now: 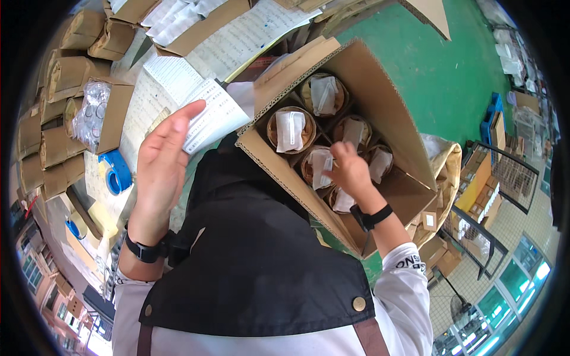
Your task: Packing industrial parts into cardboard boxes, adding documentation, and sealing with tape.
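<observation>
My left hand (165, 163) is raised beside the table, closed on a white printed sheet (218, 113) that sticks out past its fingertips. My right hand (351, 171) reaches into an open cardboard box (386, 89), its thumb and fingers apart. Its fingertips are over or against a white packet (320, 163); whether they touch it I cannot tell. Several round brown paper-wrapped rolls stand in the box's compartments, each topped by a white packet, such as the far packet (324, 95) and the left packet (290, 130).
On the table at left lie another printed sheet (172, 74) and a blue tape roll (116, 172). Brown wrapped rolls (70, 80) are stacked at the far left, near a carton with clear plastic bags (92, 115). A box of white packets (181, 21) stands behind. Right of the box is a yellowish sack (445, 184).
</observation>
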`<state>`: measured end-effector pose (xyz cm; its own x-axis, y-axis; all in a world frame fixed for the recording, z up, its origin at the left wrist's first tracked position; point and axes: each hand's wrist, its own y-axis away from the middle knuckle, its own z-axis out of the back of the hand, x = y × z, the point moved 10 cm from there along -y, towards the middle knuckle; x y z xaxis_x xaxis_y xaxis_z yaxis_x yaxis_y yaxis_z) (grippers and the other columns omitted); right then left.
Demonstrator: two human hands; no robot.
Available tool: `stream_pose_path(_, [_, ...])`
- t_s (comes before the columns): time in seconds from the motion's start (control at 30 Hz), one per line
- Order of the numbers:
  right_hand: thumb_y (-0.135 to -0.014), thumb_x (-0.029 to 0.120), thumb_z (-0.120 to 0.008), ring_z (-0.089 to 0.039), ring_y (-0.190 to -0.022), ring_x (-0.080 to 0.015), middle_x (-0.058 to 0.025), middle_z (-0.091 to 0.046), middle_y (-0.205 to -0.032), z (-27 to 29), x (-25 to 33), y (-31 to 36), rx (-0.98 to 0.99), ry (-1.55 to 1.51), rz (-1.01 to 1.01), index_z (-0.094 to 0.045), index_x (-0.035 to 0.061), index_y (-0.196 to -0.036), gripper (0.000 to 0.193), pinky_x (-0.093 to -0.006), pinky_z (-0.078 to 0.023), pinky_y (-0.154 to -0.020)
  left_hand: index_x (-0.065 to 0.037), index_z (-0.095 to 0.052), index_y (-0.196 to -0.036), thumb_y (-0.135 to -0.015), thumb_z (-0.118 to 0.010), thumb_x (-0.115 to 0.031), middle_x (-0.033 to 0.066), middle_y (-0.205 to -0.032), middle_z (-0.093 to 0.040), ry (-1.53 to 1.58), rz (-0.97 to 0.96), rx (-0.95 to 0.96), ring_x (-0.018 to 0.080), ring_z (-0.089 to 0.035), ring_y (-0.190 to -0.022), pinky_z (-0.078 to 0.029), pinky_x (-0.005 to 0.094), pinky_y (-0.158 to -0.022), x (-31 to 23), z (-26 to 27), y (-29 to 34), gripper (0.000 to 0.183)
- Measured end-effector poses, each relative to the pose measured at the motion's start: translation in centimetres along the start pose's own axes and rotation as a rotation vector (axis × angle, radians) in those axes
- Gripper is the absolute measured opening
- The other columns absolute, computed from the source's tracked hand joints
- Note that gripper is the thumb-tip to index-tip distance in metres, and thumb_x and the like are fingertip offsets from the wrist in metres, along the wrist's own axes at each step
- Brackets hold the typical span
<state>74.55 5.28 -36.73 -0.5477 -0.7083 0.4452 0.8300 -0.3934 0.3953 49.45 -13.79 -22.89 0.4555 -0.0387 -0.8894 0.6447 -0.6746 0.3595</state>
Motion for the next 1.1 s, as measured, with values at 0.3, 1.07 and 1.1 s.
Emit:
stream_pose_path(0.3, [-0.075, 0.013, -0.08, -0.057, -0.091, -0.015, -0.0055, -0.06, -0.101, 12.3, 12.2, 0.3, -0.349, -0.584, 0.398, -0.051, 0.001, -0.115, 0.051, -0.0267, -0.043, -0.081, 0.002, -0.051, -0.131, -0.081, -0.07, 0.004, 0.0109, -0.12, -0.06, 0.16, 0.185, 0.163, 0.0154, -0.059, -0.108, -0.047, 0.029, -0.095, 1.9, -3.2, 1.5, 0.053])
stream_pose_path(1.07, [-0.079, 0.001, -0.071, -0.062, -0.082, -0.0109, -0.0051, -0.068, -0.086, 5.9, -5.2, -2.7, 0.032, -0.943, -0.171, -0.066, 0.0009, -0.092, 0.014, -0.0295, -0.051, -0.072, 0.009, -0.052, -0.127, -0.105, -0.028, -0.035, 0.0157, -0.122, -0.06, -0.116, 0.129, 0.091, 0.019, -0.055, -0.115, -0.039, 0.0286, -0.1, 1.8, -2.8, 1.9, 0.055])
stream_pose_path(1.1, [-0.08, 0.004, -0.071, -0.062, -0.077, -0.0116, -0.0042, -0.067, -0.084, 4.7, -9.8, -3.2, -0.033, -0.625, -0.213, -0.065, 0.0012, -0.093, 0.016, -0.0303, -0.051, -0.07, 0.009, -0.052, -0.127, -0.105, -0.028, -0.035, 0.0157, -0.122, -0.06, -0.112, 0.13, 0.102, 0.019, -0.055, -0.115, -0.039, 0.0286, -0.1, 2.0, -3.0, 1.7, 0.055])
